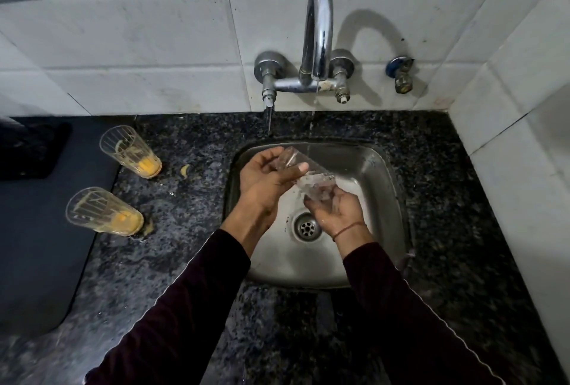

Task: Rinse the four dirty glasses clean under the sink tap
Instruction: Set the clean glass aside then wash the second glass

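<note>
We hold one clear glass (303,176) tilted over the steel sink (376,168), which is set into the dark speckled bench (191,261). Our right hand (337,210) cups the lower end of the glass from beneath, fingers curled around it, just above the drain (307,226). Our left hand (266,178) grips the upper end, thumb across the wall of the glass. A thin stream of water falls from the tap (319,30) to the glass. Toward the left edge of the bench, two dirty glasses stand upright with yellow residue at the bottom: the nearer dirty glass (103,211) and the farther dirty glass (131,151). The tap is mounted on the tiled wall (123,30) beyond the far edge.
</note>
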